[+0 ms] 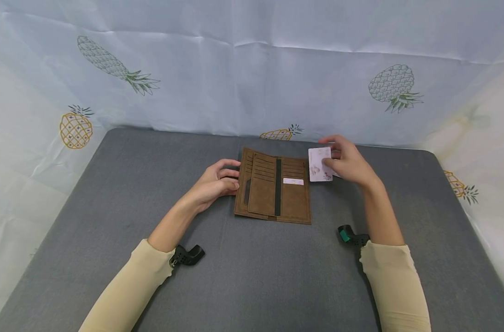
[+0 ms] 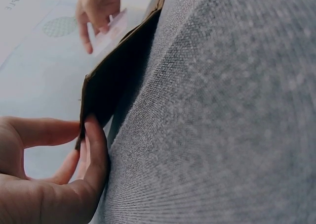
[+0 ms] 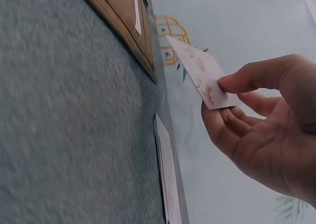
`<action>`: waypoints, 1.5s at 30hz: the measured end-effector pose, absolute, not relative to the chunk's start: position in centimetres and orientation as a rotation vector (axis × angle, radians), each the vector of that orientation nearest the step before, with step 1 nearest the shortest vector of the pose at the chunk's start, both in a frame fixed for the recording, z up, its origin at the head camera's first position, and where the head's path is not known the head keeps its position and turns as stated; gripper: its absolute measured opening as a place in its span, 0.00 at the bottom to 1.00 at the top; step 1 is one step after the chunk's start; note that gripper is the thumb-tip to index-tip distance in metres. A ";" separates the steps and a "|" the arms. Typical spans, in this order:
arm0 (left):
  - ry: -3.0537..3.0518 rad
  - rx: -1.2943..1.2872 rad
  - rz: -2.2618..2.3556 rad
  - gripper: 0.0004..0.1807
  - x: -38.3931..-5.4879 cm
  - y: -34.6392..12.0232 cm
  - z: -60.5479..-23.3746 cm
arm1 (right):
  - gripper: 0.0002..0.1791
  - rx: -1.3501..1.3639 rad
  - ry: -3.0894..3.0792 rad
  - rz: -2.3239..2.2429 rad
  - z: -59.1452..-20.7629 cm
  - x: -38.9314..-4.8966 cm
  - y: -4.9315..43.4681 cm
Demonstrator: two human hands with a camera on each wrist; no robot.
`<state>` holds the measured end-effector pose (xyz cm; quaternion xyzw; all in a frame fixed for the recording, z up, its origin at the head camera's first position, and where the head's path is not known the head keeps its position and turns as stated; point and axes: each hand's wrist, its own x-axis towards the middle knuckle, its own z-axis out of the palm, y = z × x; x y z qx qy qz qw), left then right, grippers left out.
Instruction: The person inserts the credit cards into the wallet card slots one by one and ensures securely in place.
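A brown bifold wallet (image 1: 262, 189) lies spread open on the grey table, with rows of card slots on both sides. One pale card (image 1: 293, 181) sits in a slot on its right half, only its upper strip showing. My left hand (image 1: 219, 184) pinches the wallet's left edge; in the left wrist view that edge (image 2: 84, 100) is lifted off the cloth between thumb and fingers. Just right of the wallet, my right hand (image 1: 347, 161) holds a white card with pinkish print (image 1: 318, 164) between thumb and fingers, above the table in the right wrist view.
A small pile of cards (image 3: 168, 174) lies on the table below my right hand, mostly hidden in the head view. Behind the grey table (image 1: 152, 286) hangs a pale pineapple-print curtain (image 1: 252, 83). Black wrist cameras (image 1: 190, 255) sit near both sleeves.
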<state>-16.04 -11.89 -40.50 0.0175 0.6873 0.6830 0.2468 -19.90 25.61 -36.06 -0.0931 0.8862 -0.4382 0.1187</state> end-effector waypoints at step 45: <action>1.853 0.187 1.749 0.39 -15.1 -10.7 -40.6 | 0.24 -0.399 2.442 -1.422 -37.0 -19.3 20.1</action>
